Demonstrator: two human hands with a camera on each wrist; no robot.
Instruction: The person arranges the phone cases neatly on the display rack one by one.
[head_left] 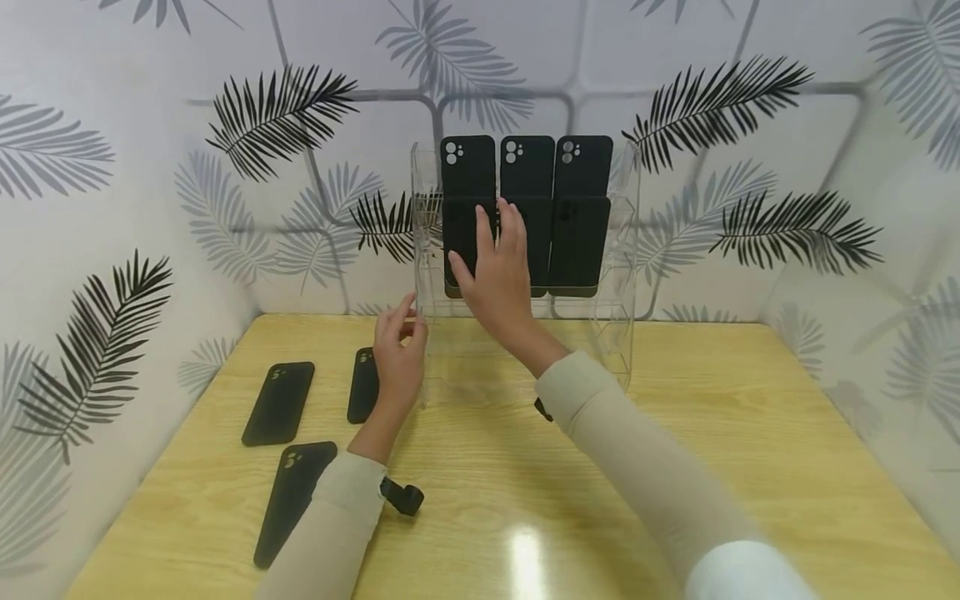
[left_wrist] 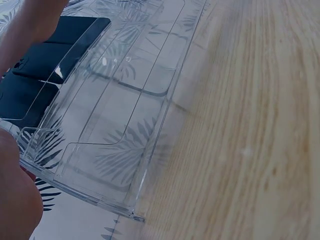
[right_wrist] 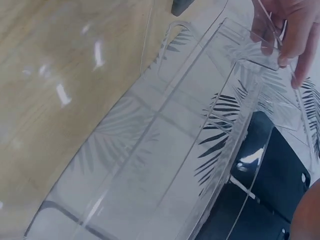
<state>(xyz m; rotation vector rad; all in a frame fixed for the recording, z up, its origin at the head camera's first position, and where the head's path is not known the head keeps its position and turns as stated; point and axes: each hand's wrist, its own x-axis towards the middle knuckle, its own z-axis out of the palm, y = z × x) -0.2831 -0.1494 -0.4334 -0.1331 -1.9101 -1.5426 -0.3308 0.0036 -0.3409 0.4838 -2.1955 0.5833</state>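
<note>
A clear tiered display rack stands at the back of the table. Its upper tiers hold two rows of black phone cases, three in the back row and three in the lower front row. My right hand rests on the front row with extended fingers, over the left and middle cases. At the rack's left side, my left hand grips the side panel; its curled fingers show around the clear edge in the right wrist view. The left wrist view has the rack's transparent lower tiers.
Three more black phone cases lie on the wooden table at the left: one far left, one nearer partly under the left sleeve, and one beside the left hand. Leaf-patterned walls border the table.
</note>
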